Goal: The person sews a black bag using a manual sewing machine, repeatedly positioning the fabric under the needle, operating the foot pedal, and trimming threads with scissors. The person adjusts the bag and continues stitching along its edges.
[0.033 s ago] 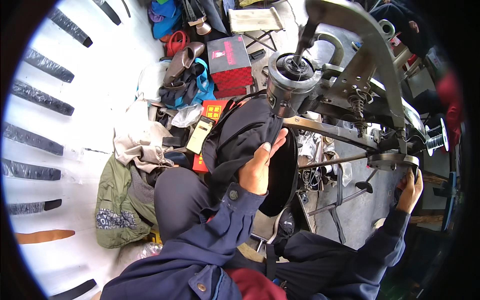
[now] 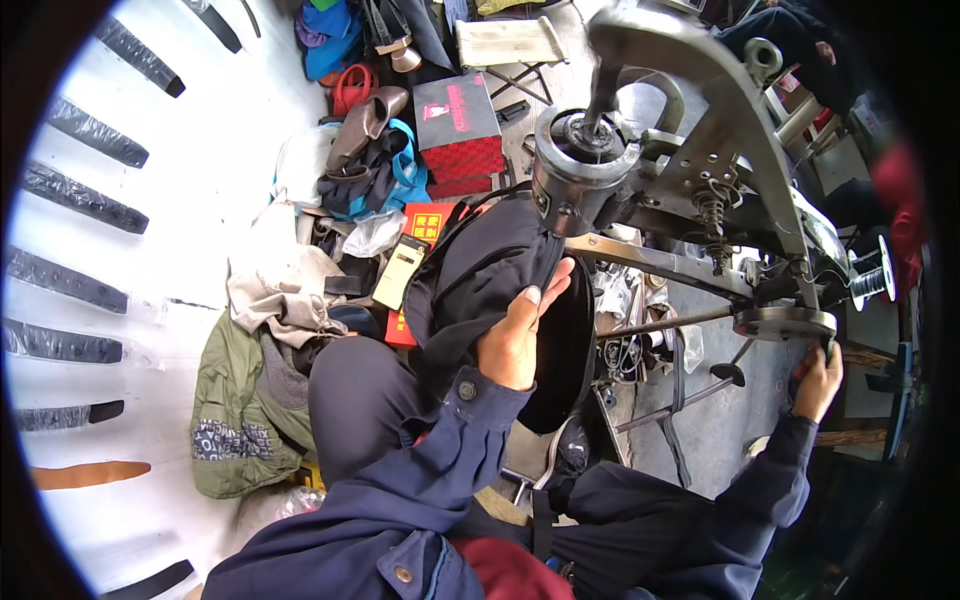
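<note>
A black fabric bag [image 2: 480, 262], which looks like a backpack, is under the round metal head of a hand-turned sewing machine [image 2: 583, 170]. My left hand [image 2: 510, 340] grips the bag's side just below the head, thumb up, with some fingers hidden by the cloth. At the machine's right end, my right hand [image 2: 820, 380] is closed at the rim of a flat metal handwheel [image 2: 785, 323]. What the fingers hold there is partly hidden, perhaps a small handle. A spool of pale thread [image 2: 872, 274] sits above the wheel.
To the left are a green jacket [image 2: 235, 410], beige cloth [image 2: 285, 275], a phone [image 2: 401, 271] on a red box, and brown shoes [image 2: 365, 130]. A dark shoebox [image 2: 457, 125] and folding stool [image 2: 510, 45] stand behind. Metal tools and parts lie beneath the machine.
The machine's curved upper arm and plunger have shifted slightly left. My right hand has moved a little lower at the handwheel, while my left hand and the bag look unmoved.
</note>
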Demonstrator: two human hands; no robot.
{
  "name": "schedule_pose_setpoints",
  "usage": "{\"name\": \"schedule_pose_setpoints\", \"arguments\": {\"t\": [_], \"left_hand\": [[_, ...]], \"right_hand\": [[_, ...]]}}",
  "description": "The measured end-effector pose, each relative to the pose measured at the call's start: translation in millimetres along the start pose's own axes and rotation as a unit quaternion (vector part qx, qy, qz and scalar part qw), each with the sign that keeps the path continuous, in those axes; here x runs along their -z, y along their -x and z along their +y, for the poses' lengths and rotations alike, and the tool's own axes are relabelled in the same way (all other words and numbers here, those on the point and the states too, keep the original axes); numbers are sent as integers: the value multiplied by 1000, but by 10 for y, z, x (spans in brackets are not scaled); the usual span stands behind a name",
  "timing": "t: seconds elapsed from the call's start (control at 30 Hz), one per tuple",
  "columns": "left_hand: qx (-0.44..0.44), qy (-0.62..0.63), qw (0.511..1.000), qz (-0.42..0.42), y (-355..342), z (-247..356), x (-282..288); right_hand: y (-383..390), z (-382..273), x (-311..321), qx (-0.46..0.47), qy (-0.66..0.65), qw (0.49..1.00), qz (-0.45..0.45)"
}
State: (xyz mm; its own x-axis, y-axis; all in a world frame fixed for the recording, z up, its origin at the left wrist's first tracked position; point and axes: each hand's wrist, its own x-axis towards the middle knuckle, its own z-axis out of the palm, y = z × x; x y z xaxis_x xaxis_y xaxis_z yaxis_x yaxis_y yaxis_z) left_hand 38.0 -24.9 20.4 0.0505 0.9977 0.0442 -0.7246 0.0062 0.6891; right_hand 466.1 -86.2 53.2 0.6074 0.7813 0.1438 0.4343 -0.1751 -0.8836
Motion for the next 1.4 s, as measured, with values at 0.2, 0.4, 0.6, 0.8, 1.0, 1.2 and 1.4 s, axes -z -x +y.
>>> {"name": "schedule_pose_setpoints", "arguments": {"t": [0.2, 0.4, 0.6, 0.8, 1.0, 1.2, 1.4], "left_hand": [[-13, 5, 1000, 0, 6, -19, -32], [-8, -20, 1000, 2, -17, -20, -63], [-6, -10, 1000, 17, -12, -23, -101], [-18, -13, 1000, -10, -48, -43, -47], [-29, -11, 999, -17, -61, -68, -39], [-15, -25, 1000, -13, -66, -65, -44], [-14, -24, 999, -18, -86, -44, -67]], "right_hand": [[298, 17, -466, -120, -43, 970, -205], [-49, -121, 97, 10, -40, 998, 51], [337, 46, -548, -114, -16, 981, -157], [-36, -116, 136, 23, -35, 998, 53], [317, 155, -528, -109, 18, 972, -208], [-34, -111, 157, 29, -53, 998, 30], [231, 295, -492, -89, 45, 986, -135]]}}
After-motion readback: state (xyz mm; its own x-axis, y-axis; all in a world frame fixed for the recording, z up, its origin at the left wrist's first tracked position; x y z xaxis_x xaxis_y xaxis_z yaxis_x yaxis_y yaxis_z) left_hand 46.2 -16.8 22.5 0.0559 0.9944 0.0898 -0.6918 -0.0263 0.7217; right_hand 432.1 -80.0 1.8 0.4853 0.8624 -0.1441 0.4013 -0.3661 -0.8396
